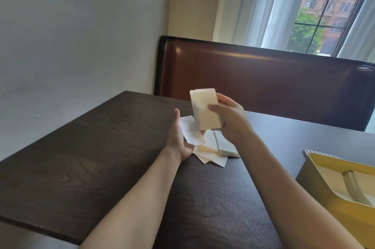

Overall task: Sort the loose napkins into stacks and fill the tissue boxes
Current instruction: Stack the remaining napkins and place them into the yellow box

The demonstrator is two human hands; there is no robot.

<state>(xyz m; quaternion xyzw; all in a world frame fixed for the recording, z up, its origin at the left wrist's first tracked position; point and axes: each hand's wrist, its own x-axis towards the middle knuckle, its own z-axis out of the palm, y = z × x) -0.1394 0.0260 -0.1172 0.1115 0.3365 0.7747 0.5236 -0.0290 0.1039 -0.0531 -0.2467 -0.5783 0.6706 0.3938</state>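
My right hand (229,119) grips a neat stack of cream napkins (204,109) upright above the table, thumb on its front face and fingers behind it. My left hand (179,139) is palm up just left of it, holding a white napkin (189,132) that lies across the palm and fingers. Under both hands a loose pile of napkins (215,150) lies fanned on the dark wooden table (91,157). A yellow tissue box (343,186) stands open at the right edge, partly hidden by my right forearm.
A striped flat thing (313,152) pokes out behind the yellow box. A brown leather bench back (263,82) runs along the table's far side. The wall is on the left, and a curtained window (324,9) is at the back right.
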